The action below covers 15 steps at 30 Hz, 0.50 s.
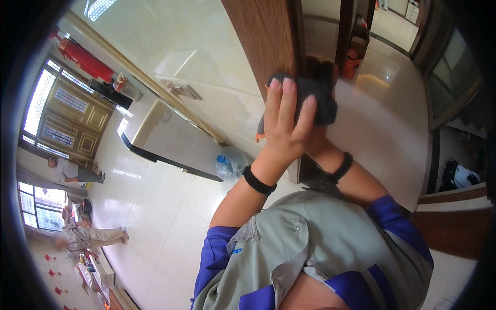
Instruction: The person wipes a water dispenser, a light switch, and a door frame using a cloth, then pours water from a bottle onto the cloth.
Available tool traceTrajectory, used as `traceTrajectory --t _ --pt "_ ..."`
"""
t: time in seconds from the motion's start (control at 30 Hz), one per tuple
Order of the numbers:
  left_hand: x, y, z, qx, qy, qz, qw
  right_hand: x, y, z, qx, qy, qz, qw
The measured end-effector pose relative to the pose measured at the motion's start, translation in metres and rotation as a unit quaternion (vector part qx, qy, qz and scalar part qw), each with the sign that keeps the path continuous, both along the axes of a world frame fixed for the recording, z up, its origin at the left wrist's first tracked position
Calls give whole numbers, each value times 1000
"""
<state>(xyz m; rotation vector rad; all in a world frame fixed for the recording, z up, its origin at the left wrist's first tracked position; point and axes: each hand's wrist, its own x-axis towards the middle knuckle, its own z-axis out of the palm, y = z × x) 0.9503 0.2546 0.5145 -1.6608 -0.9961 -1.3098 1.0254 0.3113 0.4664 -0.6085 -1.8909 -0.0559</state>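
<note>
My left hand (pixel 286 112) lies over a dark grey cloth with orange edging (pixel 325 104), fingers stretched along it, and holds it against a brown wooden door frame (pixel 267 38). The cloth wraps around the frame's edge. My right hand (pixel 318 135) is close beside and behind the left, at the cloth's lower side; its fingers are hidden. Both wrists wear black bands. A dark glossy surface beyond the frame's edge shows a dim reflection.
Left of the frame are a tiled wall with a switch plate (pixel 182 90), a white cabinet-like unit (pixel 178 139) and a plastic-wrapped bottle (pixel 228 161). Two people stand far left, near a double door (pixel 69 116) and a window. An orange bag (pixel 350 64) lies beyond the doorway.
</note>
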Motion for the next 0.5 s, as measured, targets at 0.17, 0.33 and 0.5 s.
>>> traceTrajectory --t 0.17,0.33,0.5 --pt "-8 -11 -49 -60 8 13 998 1 -15 -30 -49 69 101 991" --pt "-3 -34 -116 -171 24 41 984 19 -30 -89 -177 -47 90 979" --pt "-7 -59 -164 -270 36 42 961 28 -54 -119 -360 56 123 923"
